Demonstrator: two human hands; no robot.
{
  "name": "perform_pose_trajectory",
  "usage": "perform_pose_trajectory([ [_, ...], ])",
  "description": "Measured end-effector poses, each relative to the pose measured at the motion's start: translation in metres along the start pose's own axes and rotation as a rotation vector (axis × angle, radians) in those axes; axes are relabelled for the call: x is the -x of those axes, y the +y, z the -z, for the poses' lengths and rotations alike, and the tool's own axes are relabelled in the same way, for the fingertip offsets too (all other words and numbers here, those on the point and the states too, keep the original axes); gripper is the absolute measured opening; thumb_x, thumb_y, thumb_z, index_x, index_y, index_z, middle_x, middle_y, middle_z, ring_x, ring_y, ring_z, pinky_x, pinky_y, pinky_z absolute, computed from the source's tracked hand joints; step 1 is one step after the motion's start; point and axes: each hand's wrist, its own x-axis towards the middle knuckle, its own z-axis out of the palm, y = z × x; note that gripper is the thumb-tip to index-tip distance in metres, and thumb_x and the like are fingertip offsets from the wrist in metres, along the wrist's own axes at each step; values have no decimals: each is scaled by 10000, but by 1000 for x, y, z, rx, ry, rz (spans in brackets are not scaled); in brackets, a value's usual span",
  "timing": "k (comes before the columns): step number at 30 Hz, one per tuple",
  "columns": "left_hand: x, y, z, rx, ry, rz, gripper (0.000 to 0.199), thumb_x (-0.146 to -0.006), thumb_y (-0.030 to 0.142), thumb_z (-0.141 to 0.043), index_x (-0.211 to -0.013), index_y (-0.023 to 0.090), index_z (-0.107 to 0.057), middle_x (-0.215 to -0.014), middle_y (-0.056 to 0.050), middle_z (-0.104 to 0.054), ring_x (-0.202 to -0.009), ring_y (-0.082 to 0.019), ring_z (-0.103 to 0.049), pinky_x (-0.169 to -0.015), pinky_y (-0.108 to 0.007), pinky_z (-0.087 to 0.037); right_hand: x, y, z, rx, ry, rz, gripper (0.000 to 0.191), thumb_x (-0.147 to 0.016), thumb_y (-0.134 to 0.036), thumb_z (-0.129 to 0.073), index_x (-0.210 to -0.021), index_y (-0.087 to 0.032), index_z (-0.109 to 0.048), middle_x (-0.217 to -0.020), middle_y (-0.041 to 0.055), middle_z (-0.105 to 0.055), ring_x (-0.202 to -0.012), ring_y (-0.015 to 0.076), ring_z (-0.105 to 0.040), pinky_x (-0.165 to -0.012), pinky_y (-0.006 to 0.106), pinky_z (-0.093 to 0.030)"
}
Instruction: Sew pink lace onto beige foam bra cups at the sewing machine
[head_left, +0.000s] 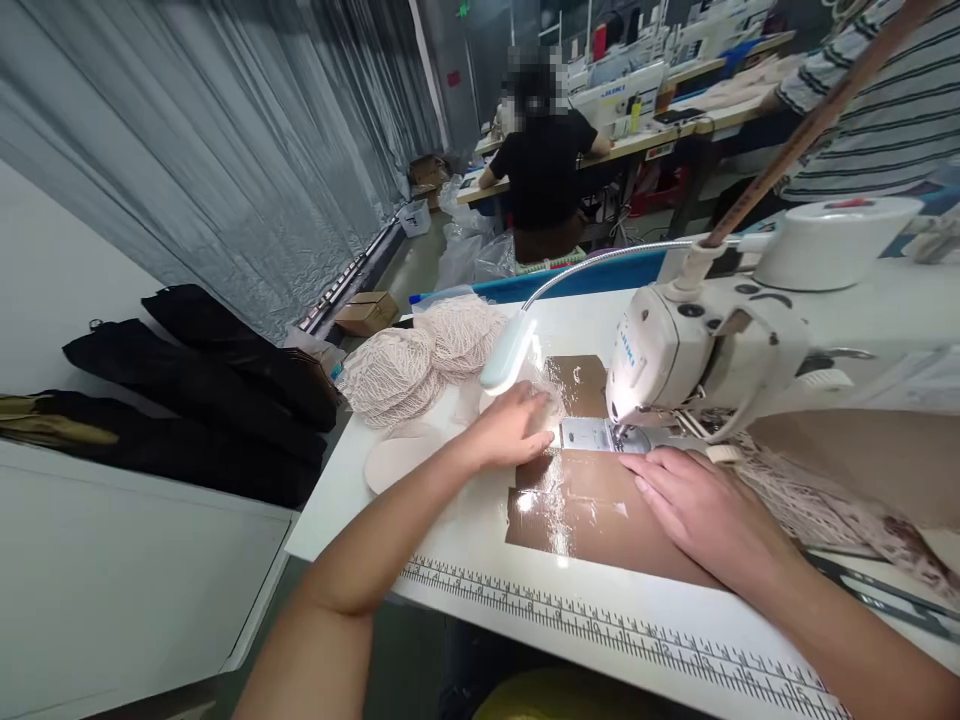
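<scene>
A white sewing machine (pixel 649 350) stands on the right of the table, its needle and presser foot over a metal plate (pixel 586 434). My left hand (pixel 510 425) is left of this plate, with fingers and thumb curled around a sheer pale fabric piece (pixel 551 402). Close in front of the presser foot, my right hand (pixel 686 492) lies with its fingers stretched out on a brown, shiny taped sheet (pixel 577 505). Whether a thin edge of cloth lies under its fingertips, I cannot tell.
Stacked lace-patterned pale pieces (pixel 394 375) and a smooth beige oval piece (pixel 401 460) lie left on the table. A lamp head (pixel 508 352) hangs over my left hand. Patterned lace (pixel 832 500) sits beyond my right forearm. A person (pixel 544 160) works ahead at another machine.
</scene>
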Motion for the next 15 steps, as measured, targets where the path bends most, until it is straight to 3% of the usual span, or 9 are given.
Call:
perform_pose_trajectory([
  [4, 53, -12, 56, -42, 52, 105, 492, -904, 474, -389, -1331, 237, -444, -1369, -100, -486, -1250, -287, -458, -987, -429, -403, 1, 1, 1, 20, -75, 29, 373, -914, -231, -338, -1089, -181, -663, -834, 76, -628, -669, 199, -576, -602, 334, -428],
  [6, 83, -33, 68, -105, 137, 364, 469, -897, 482, -375, -1204, 167, -538, -1245, -146, -568, -1174, -321, -506, -967, -468, -390, 2, 1, 0, 14, -77, 17, 371, -916, -232, -339, -1094, -174, -659, -836, 75, -626, -683, 201, -576, -607, 334, -429],
  [8, 111, -60, 64, -85, 198, 718, 482, -844, 543, -421, -986, 118, -599, -1042, -185, -625, -1066, -378, -542, -892, -511, -403, 3, 1, -1, 9, -59, 9, 367, -907, -219, -347, -1091, -174, -661, -836, 76, -626, -702, 205, -577, -621, 336, -430],
  [9, 124, -73, 58, -68, 200, 778, 476, -815, 552, -448, -879, 104, -595, -942, -198, -627, -1005, -398, -558, -847, -523, -414, 4, 1, -1, 3, -49, 10, 364, -900, -211, -354, -1091, -176, -662, -837, 75, -627, -710, 207, -577, -628, 338, -432],
  [12, 157, -93, 29, 27, 197, 742, 367, -759, 523, -527, -764, 156, -533, -882, -123, -606, -944, -320, -574, -811, -420, -452, 4, 0, -1, -18, -36, 10, 356, -886, -200, -369, -1085, -181, -664, -831, 72, -630, -722, 210, -579, -642, 344, -439],
  [15, 175, -82, 6, 206, 204, 661, 318, -829, 506, -434, -776, 193, -450, -779, -23, -569, -760, -187, -580, -667, -285, -472, 3, -1, 2, -26, -45, -6, 354, -889, -208, -363, -1066, -179, -668, -825, 73, -635, -733, 214, -584, -642, 343, -444],
])
